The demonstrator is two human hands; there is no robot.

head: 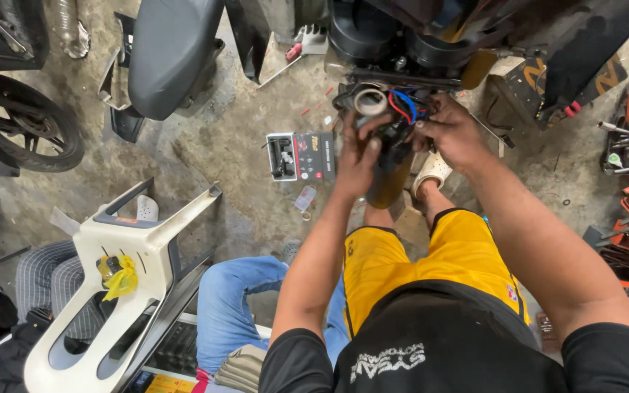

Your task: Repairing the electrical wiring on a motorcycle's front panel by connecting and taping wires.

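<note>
A dark cylindrical part (389, 171) is gripped by the left hand (356, 161) while the loose red and blue wires (402, 105) get pinched by the right hand (454, 131) (wiring clearly unfinished, panels off).

Yellow shorts (431, 255) at six o'clock, below a black shirt (431, 349) with white lettering. Red and blue wires (404, 105) at twelve — bright against dark parts. At eight, a cream plastic chair (121, 276) — yellow rag (118, 278) on it. Blue jeans (231, 302) beside.

Two hands (358, 156) (453, 131), one white chair (129, 247), one wheel (23, 127).
</note>
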